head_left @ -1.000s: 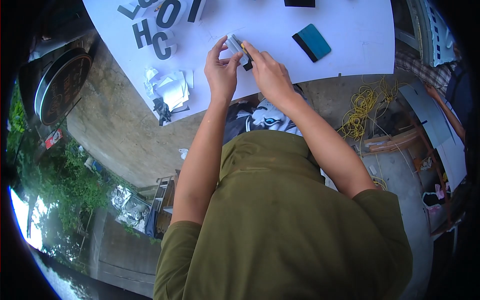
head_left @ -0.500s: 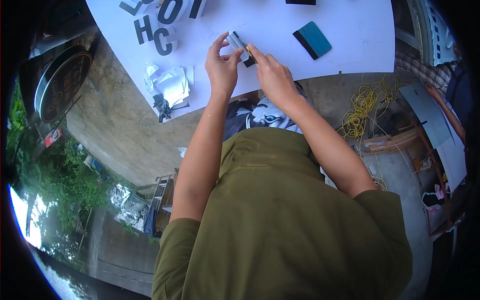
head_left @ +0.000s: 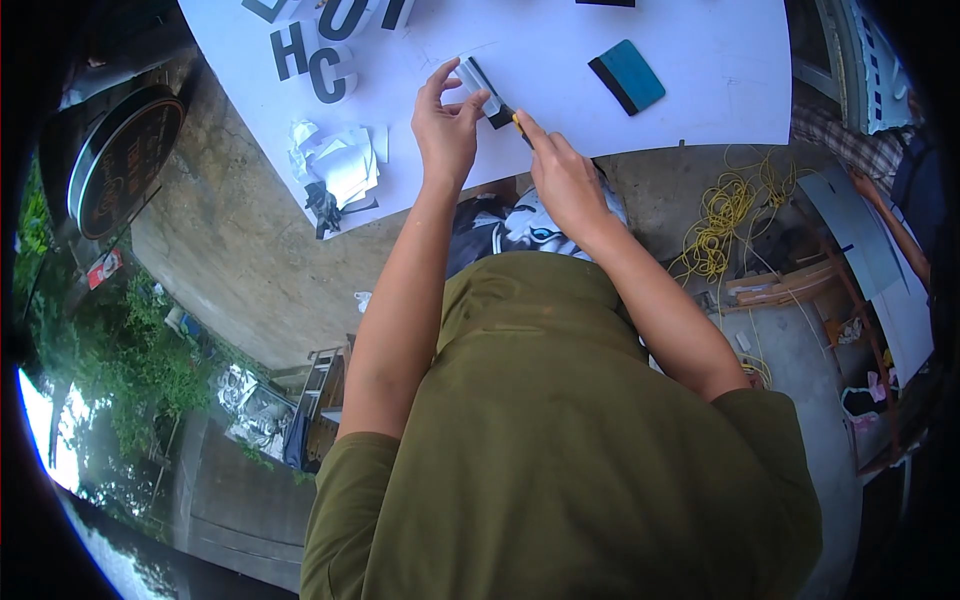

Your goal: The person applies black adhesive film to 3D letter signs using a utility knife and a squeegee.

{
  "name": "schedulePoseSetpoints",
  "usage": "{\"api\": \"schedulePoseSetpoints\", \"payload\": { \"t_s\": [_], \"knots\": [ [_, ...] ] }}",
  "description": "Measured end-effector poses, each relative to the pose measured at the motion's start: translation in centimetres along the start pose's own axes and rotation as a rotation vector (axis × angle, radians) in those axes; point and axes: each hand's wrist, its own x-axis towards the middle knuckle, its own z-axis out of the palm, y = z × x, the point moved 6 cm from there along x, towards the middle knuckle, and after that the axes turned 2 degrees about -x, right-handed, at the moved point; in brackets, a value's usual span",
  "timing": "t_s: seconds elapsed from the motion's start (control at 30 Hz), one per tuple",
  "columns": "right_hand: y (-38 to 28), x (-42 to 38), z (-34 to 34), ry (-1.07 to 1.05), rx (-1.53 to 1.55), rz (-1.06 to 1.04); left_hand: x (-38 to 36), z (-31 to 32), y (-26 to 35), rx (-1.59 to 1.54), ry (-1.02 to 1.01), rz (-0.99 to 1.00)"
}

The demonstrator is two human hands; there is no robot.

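My left hand (head_left: 446,132) has its thumb and fingers closed around a small white block-like piece with a dark face (head_left: 478,80), standing on the white board (head_left: 560,60). My right hand (head_left: 568,185) grips a utility knife (head_left: 519,122) with a yellow part showing near the fingertips. The knife is close to the near end of the piece, and most of its body is hidden by the hand. Left of my left hand are dark-faced white letters, among them an H (head_left: 290,50) and a C (head_left: 327,76). A teal squeegee with a black edge (head_left: 632,78) lies to the right.
Crumpled white paper scraps (head_left: 345,168) lie at the board's near left corner. A tangled yellow cord (head_left: 722,225) is on the floor to the right. A round sign (head_left: 128,165) stands at the left. Another person's arm (head_left: 895,225) shows at far right.
My right hand and the knife have shifted right and slightly toward me, away from the white piece. My left hand keeps its hold in nearly the same place.
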Motion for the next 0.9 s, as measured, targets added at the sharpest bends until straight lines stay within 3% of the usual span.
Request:
{"api": "schedulePoseSetpoints", "payload": {
  "t_s": [0.8,0.9],
  "knots": [
    [0.5,-1.7,-0.1,-0.028,-0.030,0.025,0.0,0.0,-0.2,-0.008,-0.001,-0.005],
    [0.1,-2.1,-1.3,0.069,0.047,0.004,-0.1,0.0,-0.2,-0.017,0.020,0.006]
  ]
}}
